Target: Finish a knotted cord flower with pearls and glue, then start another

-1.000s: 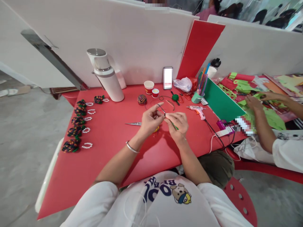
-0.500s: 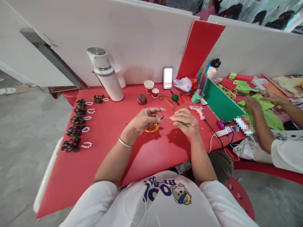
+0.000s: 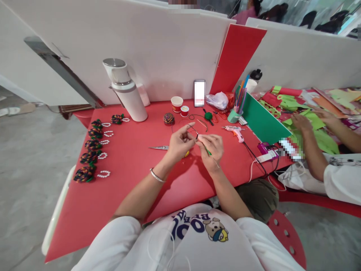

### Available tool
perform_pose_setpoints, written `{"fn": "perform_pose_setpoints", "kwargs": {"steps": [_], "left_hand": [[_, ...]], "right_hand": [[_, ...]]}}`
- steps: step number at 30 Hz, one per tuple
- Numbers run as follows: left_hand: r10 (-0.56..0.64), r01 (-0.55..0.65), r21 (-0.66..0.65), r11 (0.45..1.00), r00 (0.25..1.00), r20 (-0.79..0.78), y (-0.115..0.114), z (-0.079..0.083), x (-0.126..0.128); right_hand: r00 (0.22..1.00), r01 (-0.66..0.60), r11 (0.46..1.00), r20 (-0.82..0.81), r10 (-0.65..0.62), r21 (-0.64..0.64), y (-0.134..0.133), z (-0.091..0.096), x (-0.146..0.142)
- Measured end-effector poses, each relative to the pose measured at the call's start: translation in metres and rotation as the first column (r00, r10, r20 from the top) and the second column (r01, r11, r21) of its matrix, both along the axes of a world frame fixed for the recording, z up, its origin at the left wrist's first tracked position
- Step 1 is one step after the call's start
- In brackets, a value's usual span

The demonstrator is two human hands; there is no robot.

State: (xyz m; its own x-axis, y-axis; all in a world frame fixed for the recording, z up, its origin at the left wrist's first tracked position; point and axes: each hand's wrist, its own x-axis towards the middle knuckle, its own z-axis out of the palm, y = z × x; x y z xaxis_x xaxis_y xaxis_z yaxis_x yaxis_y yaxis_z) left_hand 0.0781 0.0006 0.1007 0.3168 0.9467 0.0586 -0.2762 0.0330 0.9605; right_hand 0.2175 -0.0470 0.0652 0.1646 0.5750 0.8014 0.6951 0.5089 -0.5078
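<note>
My right hand [image 3: 212,149] grips a thin crochet hook [image 3: 209,152] with a green handle, its back end pointing down toward my wrist. Pinched in my left hand [image 3: 181,142] is dark yarn [image 3: 193,129], stretched over the raised index finger. Both hands meet above the red table, and the hook's tip is at the yarn between them; the stitches are too small to make out. Under my left hand lie scissors [image 3: 158,147], blades pointing left, their yellow handles mostly hidden. A multicoloured yarn ball [image 3: 169,119] rests beyond the hands.
Several dark yarn pieces [image 3: 93,144] with white bead loops line the left side. A white thermos [image 3: 130,98], paper cup [image 3: 177,104], phone [image 3: 199,93] and green yarn ball [image 3: 208,116] stand behind. Rightward are a pink glue gun [image 3: 234,131], a green divider [image 3: 265,118] and a co-worker's hands [image 3: 303,123].
My right hand has moved left, close against my left hand, and the hook has tilted more steeply. My left hand has shifted slightly right, uncovering the scissors' blades.
</note>
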Motion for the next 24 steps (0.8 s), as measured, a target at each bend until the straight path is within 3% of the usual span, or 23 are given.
{"fn": "perform_pose_setpoints", "kwargs": {"steps": [3, 7, 9, 14, 18, 20, 24], "left_hand": [[-0.097, 0.105, -0.121, 0.987, 0.993, 0.071, 0.001, 0.002, -0.003], [-0.244, 0.254, -0.24, 0.937, 0.967, 0.071, 0.01, 0.006, -0.018], [-0.29, 0.295, -0.244, 0.924, 0.955, 0.057, 0.015, 0.007, -0.025], [-0.364, 0.359, -0.212, 0.909, 0.931, 0.015, 0.022, 0.005, -0.033], [-0.38, 0.371, -0.188, 0.909, 0.925, -0.015, 0.021, 0.005, -0.034], [-0.361, 0.353, -0.167, 0.92, 0.932, -0.018, 0.018, 0.006, -0.032], [-0.248, 0.246, -0.072, 0.967, 0.968, -0.032, 0.01, 0.004, -0.019]], "right_hand": [[0.998, 0.052, 0.996, 0.018, -0.054, 0.069, 0.001, -0.002, 0.001], [0.972, -0.235, 0.972, 0.017, 0.235, 0.018, 0.008, 0.005, 0.023], [0.936, -0.35, 0.936, 0.019, 0.351, -0.045, 0.011, 0.014, 0.04], [0.88, -0.467, 0.855, -0.019, 0.475, -0.224, 0.008, 0.036, 0.071], [0.807, -0.589, 0.774, -0.219, 0.549, -0.231, 0.008, 0.027, 0.069], [0.778, -0.607, 0.778, -0.322, 0.54, -0.162, 0.01, 0.014, 0.058], [0.819, -0.459, 0.886, -0.415, 0.396, -0.061, 0.009, -0.007, 0.027]]}}
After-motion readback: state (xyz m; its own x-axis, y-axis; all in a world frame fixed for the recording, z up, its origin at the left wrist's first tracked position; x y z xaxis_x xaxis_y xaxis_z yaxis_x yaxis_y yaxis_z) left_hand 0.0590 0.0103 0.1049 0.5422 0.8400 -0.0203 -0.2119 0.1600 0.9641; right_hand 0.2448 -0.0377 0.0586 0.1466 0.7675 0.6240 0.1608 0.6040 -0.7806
